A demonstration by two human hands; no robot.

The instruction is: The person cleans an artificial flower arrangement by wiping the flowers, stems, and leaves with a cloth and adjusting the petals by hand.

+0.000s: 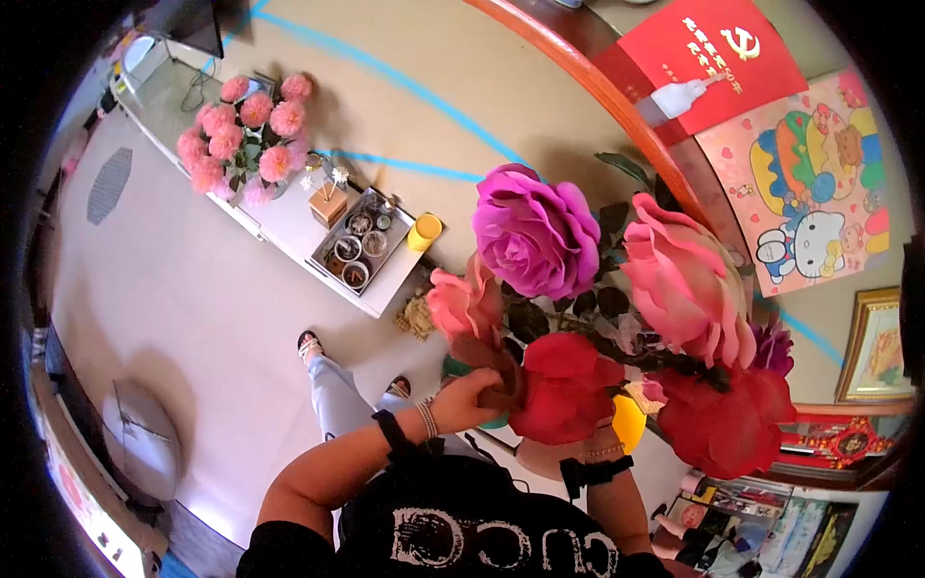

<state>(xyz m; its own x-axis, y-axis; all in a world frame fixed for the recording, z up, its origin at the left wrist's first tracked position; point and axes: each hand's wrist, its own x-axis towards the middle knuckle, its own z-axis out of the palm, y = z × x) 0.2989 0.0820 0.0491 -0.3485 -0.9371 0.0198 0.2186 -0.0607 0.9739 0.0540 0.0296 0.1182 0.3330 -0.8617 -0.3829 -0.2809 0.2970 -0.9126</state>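
My left hand (464, 401) is closed around a crumpled reddish-brown cloth (501, 378), which lies against the edge of a large red artificial rose (564, 387). Behind that rose is my right hand (599, 441); its fingers are hidden, so whether it grips anything cannot be seen. Above the cloth stands a salmon-pink flower (465, 301). A big purple rose (536, 231) rises over it. To the right are a tall pink rose (682, 279) and another red rose (727, 419), with dark green leaves (528, 320) between the blooms.
On the left, a long low cabinet (279, 239) bears a bunch of pink flowers (255, 125), a tray of small cups (361, 241) and a yellow cup (424, 231). At upper right lie a red booklet (718, 58) and a cartoon picture (805, 183). A grey stool (140, 438) stands lower left.
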